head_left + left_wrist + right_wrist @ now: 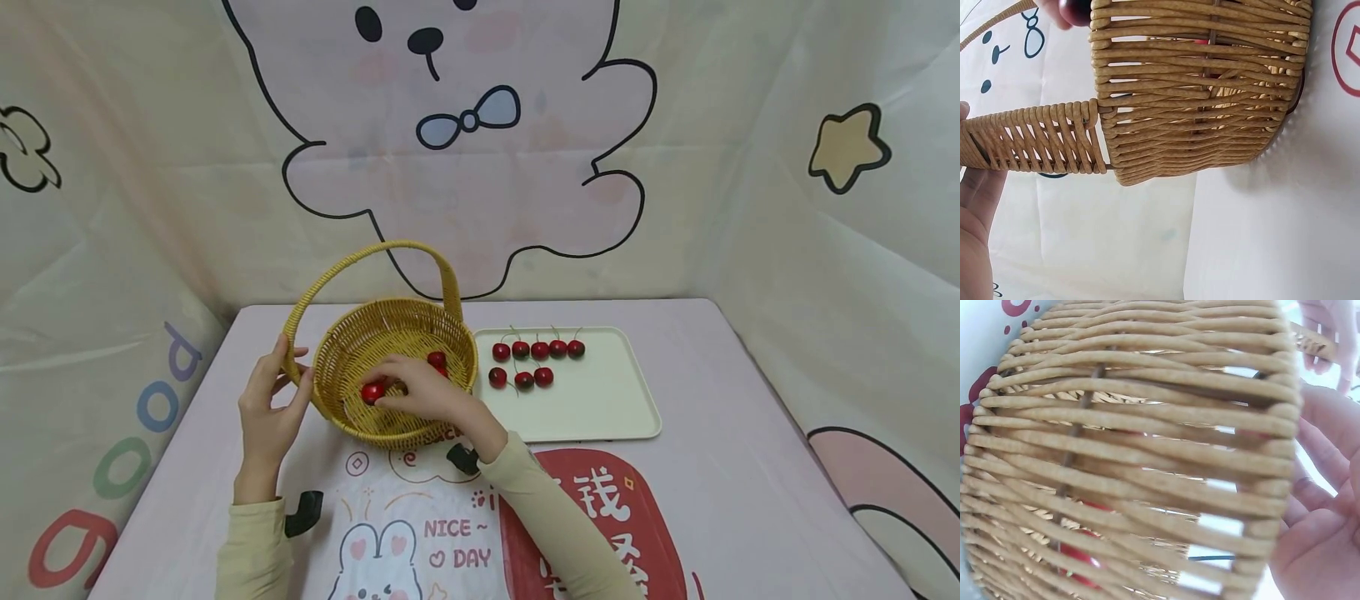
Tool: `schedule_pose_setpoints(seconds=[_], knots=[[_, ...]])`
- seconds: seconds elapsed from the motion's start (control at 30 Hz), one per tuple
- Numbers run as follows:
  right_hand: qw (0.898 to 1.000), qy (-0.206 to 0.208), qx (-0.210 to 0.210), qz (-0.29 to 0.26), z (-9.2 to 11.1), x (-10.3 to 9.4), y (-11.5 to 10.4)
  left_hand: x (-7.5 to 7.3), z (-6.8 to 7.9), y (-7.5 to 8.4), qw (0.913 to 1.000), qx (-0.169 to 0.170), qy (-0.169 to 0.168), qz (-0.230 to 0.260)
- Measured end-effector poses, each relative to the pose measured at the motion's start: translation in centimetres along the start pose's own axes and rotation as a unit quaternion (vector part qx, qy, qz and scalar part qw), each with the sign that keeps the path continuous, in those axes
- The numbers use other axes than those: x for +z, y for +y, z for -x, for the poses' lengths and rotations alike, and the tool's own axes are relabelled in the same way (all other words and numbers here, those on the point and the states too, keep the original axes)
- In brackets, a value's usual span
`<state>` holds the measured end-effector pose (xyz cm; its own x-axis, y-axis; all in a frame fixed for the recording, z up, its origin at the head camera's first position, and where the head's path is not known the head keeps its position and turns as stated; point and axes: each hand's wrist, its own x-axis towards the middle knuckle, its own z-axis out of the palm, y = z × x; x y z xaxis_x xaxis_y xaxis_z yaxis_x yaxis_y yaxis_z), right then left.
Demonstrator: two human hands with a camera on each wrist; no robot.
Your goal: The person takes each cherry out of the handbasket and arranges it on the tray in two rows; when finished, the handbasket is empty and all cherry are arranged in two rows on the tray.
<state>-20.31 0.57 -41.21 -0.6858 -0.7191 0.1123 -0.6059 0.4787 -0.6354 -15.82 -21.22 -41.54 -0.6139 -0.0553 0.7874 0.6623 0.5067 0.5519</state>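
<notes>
A yellow wicker basket [390, 321] stands toward the left of the table, its tall handle [352, 265] arching over it. My left hand [270, 412] grips the lower left part of that handle between thumb and fingers. Over the inside of the basket, my right hand [423, 388] pinches a dark red cherry [372, 392] at its fingertips. More cherries [437, 359] lie inside by the right wall, partly hidden by the right hand. In the left wrist view the pinched cherry [1076, 10] shows just past the rim. Through the weave, the right wrist view shows red fruit [1082, 559].
A cream tray [600, 408] sits right beside the basket, with several stemmed cherries [539, 351] in two rows at its upper left. A printed cloth [457, 558] with a rabbit and red patch covers the table front. A cartoon backdrop [525, 192] rises behind.
</notes>
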Motion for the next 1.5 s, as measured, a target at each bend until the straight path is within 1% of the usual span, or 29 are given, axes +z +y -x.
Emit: schedule_pose_setpoints(seconds=[0.17, 0.33, 0.43, 0.63, 0.7, 0.83, 0.97, 1.13, 1.33, 1.4, 1.5], knots=[[1.000, 0.020, -0.004, -0.008, 1.1, -0.5, -0.2, 0.1, 0.6, -1.9, 1.0000, 0.004, 0.005, -0.001], [0.999, 0.032, 0.007, -0.021, 2.4, -0.8, -0.1, 0.1, 0.8, -2.4, 0.9999, 0.009, 0.009, 0.000], [0.999, 0.036, 0.008, -0.020, 3.3, -1.0, 0.2, 0.1, 0.7, -2.1, 0.9999, 0.009, 0.006, 0.001], [0.998, 0.049, 0.018, -0.031, 5.1, -1.6, 0.6, 0.1, -0.2, 0.4, 0.9998, 0.016, 0.007, 0.008], [0.997, 0.058, 0.018, -0.038, 5.6, -1.8, 1.0, 0.1, -0.3, 0.9, 0.9998, 0.017, 0.006, 0.009], [0.995, 0.083, 0.012, -0.057, 6.7, -2.1, 1.8, 0.0, -0.4, 1.1, 0.9999, 0.015, 0.002, 0.008], [0.993, 0.097, 0.001, -0.069, 7.7, -2.5, 2.4, 0.0, -0.4, 1.0, 0.9999, 0.014, 0.004, 0.008], [0.991, 0.118, -0.005, -0.056, 8.9, -3.3, 3.7, -0.1, -0.3, 1.0, 0.9999, 0.013, 0.005, 0.004], [0.986, 0.162, -0.023, -0.024, 10.4, -4.3, 5.7, -0.1, -0.4, 1.1, 0.9999, 0.015, 0.002, 0.002], [0.985, 0.169, -0.016, -0.016, 11.0, -4.6, 6.3, -0.1, -0.4, 1.1, 0.9998, 0.017, 0.003, 0.002], [0.985, 0.173, 0.003, -0.023, 11.8, -5.1, 7.0, 0.0, -0.4, 1.3, 0.9998, 0.019, 0.004, 0.002]])
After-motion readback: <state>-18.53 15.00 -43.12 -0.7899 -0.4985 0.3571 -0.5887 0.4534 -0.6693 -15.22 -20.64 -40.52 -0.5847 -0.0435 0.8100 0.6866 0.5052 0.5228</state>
